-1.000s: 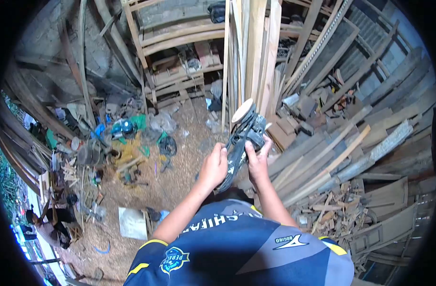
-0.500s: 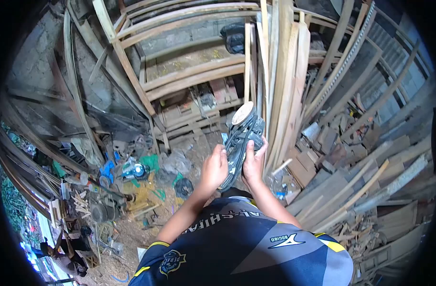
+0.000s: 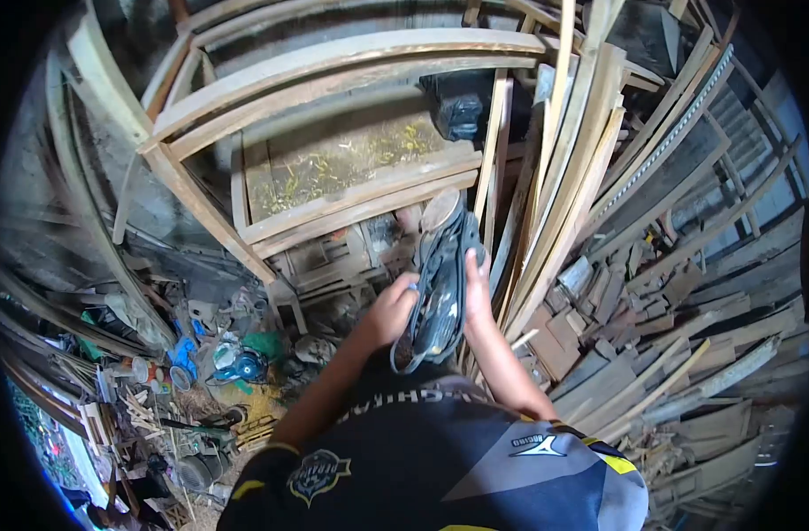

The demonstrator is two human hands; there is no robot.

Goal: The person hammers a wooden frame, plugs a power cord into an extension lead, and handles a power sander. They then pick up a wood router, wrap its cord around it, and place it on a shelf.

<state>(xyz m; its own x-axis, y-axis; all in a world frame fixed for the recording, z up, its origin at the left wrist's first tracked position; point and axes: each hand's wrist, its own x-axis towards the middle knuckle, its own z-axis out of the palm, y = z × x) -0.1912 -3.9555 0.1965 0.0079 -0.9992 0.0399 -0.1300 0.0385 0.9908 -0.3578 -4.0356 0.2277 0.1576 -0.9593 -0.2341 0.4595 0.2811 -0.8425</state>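
Observation:
An angle grinder (image 3: 443, 288) with a round pale disc (image 3: 441, 211) at its far end is held up in front of my chest. Its black power cord (image 3: 408, 361) runs along the body and hangs in a loop at the near end. My right hand (image 3: 477, 290) grips the grinder from the right side, thumb lying on top. On the other side, my left hand (image 3: 394, 310) is closed at the cord, its fingertips partly hidden.
Ahead stands a wooden frame (image 3: 360, 199) with a shavings-strewn panel. Long planks (image 3: 568, 177) lean upright to its right, and wood offcuts (image 3: 599, 305) pile up beyond. At left on the floor lie a blue-green power tool (image 3: 242, 363) and scraps. Another person (image 3: 126, 504) is at lower left.
My view has moved closer to the wooden frame. The grinder has turned a little, its disc facing less toward me, and the cord loop hangs lower at its near end.

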